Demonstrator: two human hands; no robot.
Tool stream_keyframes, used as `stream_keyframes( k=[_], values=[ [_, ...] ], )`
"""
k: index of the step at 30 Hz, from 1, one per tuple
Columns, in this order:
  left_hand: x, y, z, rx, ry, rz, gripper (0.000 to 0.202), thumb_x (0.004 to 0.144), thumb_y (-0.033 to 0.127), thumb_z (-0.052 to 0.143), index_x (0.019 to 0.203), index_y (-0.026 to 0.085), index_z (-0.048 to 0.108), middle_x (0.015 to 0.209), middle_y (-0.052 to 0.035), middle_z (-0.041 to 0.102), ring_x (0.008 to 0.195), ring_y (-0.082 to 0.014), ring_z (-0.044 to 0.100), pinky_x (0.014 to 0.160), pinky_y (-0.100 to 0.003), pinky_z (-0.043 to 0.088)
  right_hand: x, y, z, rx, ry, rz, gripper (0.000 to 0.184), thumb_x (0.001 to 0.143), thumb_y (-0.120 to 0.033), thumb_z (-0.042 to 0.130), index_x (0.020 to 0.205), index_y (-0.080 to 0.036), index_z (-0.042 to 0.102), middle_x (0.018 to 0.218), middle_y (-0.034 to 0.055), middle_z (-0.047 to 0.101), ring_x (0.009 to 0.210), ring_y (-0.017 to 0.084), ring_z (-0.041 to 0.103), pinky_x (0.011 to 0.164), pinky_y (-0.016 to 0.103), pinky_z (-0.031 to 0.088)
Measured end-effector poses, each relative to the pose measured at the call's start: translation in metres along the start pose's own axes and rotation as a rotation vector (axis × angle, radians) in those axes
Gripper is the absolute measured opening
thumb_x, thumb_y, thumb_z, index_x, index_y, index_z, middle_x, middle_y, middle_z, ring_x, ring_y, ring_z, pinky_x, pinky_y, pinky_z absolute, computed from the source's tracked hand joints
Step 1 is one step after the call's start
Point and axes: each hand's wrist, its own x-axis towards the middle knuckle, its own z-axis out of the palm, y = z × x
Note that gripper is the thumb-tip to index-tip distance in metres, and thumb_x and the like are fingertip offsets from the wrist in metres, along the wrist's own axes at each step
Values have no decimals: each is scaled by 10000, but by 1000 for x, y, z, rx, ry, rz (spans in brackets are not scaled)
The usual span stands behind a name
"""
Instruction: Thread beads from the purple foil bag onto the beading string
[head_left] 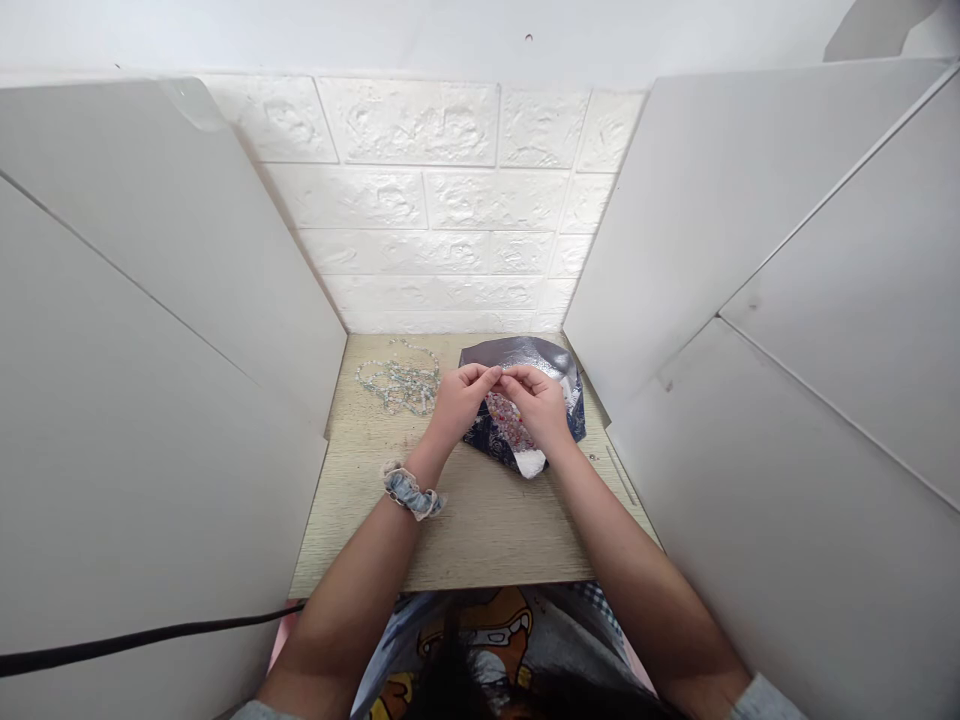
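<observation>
In the head view, the left hand and the right hand met tip to tip above an opened bag. On each, the thumb and forefinger were drawn close together and the other fingers curled; whether they were fully closed, or on what, could not be told, since anything between the tips was too small to make out.

The bag lay towards the back of the tabletop, its crinkled silver lining spread behind the hands and its glossy dark blue outside showing at the edges. Small loose beads, mostly pink and pale with some red, were heaped in it, partly hidden by the right hand. A white patch showed at its near edge.

Beside the left hand, strands of beads in pale green and white lay in a loose tangle. The tabletop had a fine, light wood grain. A thin, straight stick lay near its right edge. A gathered blue scrunchie with cream frilled edging circled the left wrist. Behind stood a white wall of embossed brick shapes.
</observation>
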Motion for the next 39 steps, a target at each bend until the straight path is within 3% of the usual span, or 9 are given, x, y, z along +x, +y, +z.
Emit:
stream_keyframes(
  k=[20,28,39],
  values=[
    [0,-2,0,-4,-10,20,312,712,442,538,667,140,601,568,15,535,517,-77,431,520,-205,346,-1,-2,0,-3,-8,-9,141,677,-312,623,741,-193,584,720,-1,632,725,149,627,754,325,516],
    [0,0,0,36,2,37,305,716,424,536,669,135,620,613,0,584,559,-92,478,543,-210,366,-2,1,-2,-169,14,-59,177,700,-344,589,778,-185,584,762,23,635,755,162,614,753,333,505],
    [-1,1,0,3,4,-19,308,704,432,552,697,139,645,528,0,547,536,-102,480,502,-212,354,-4,-2,-3,-277,37,-90,199,703,-359,580,801,-190,615,818,36,648,754,161,603,728,314,493]
  ],
)
